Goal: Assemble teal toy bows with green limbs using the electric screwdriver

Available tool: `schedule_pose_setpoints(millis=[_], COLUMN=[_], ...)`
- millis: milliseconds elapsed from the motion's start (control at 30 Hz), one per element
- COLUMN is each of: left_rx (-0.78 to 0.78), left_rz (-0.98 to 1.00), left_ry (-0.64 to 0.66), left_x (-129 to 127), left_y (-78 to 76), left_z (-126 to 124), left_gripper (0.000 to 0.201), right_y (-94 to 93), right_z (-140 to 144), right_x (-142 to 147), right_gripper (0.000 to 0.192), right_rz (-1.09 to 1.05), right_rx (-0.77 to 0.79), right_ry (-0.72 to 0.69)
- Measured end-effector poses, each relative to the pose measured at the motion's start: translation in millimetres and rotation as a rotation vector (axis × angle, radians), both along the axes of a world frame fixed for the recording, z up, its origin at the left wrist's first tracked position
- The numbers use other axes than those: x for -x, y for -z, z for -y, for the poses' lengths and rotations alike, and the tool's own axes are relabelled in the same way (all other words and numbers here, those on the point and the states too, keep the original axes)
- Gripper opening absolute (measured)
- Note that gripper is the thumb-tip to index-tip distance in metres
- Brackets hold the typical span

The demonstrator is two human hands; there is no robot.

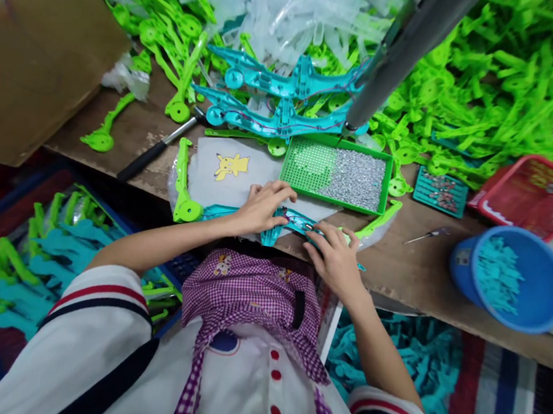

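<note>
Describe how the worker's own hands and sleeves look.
The left hand and right hand are ungloved. The left sleeve and right sleeve are short and white, each ringed near the hem by a red stripe and a dark navy one.

Long teal plastic part (269,235) lies crosswise near the table (400,266) edge

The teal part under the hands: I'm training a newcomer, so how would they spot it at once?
Start at the brown workbench and find the green tray of small silvery pieces. On the tray's near side, along the workbench's near edge, lies the long teal part. Unlike the two similar teal parts beyond the tray, it has the left hand and right hand on it.
</note>
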State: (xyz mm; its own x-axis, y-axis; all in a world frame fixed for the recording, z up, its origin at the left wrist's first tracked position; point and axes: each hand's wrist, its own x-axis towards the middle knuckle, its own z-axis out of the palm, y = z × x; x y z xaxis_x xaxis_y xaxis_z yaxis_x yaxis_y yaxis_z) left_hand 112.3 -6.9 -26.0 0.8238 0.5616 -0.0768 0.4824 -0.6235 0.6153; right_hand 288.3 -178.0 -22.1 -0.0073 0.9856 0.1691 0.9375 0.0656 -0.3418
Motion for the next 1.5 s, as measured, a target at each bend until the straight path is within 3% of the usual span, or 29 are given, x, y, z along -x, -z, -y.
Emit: schedule_pose_setpoints(millis=[133,267,433,600,700,900,1267,1500], left_rx=[-0.022,-0.033,0.007,0.022,0.034,0.028,-0.065,-0.087], left_rz=[-0.036,-0.043,-0.031,-0.009,-0.004,0.004,0.035,0.1], left_ry=[-0.026,-0.072,-0.092,-0.095,-0.098,-0.078,-0.09,-0.059], left_x=[-3,-1,1,2,2,3,9,42], left_y=[-2.9,-0.5,5.8,7.5,8.0,9.5,9.5,-2.9], left_z=[2,3,3,2,1,-1,13,45], left_gripper=[0.04,0.038,0.034,0.031,0.03,0.025,0.02,0.034], right_y=[-6.6,1.8,4.0,-6.9,-5.6,4.0,9.0,9.8], right_z=[-34,-68,-79,-88,-88,-76,-56,-61], right_x=[9,16,17,16,14,12,16,18], right_gripper=[0.029,0.029,0.03,0.031,0.032,0.028,0.029,0.023], right_rz=[-0.074,-0.082,0.054,0.164,0.131,-0.035,-0.057,-0.092], right_rx=[-0.011,0.05,0.089,0.113,0.127,0.133,0.089,0.075], right_ry=[0.036,-0.075,-0.108,-0.263,-0.274,-0.128,-0.015,0.037])
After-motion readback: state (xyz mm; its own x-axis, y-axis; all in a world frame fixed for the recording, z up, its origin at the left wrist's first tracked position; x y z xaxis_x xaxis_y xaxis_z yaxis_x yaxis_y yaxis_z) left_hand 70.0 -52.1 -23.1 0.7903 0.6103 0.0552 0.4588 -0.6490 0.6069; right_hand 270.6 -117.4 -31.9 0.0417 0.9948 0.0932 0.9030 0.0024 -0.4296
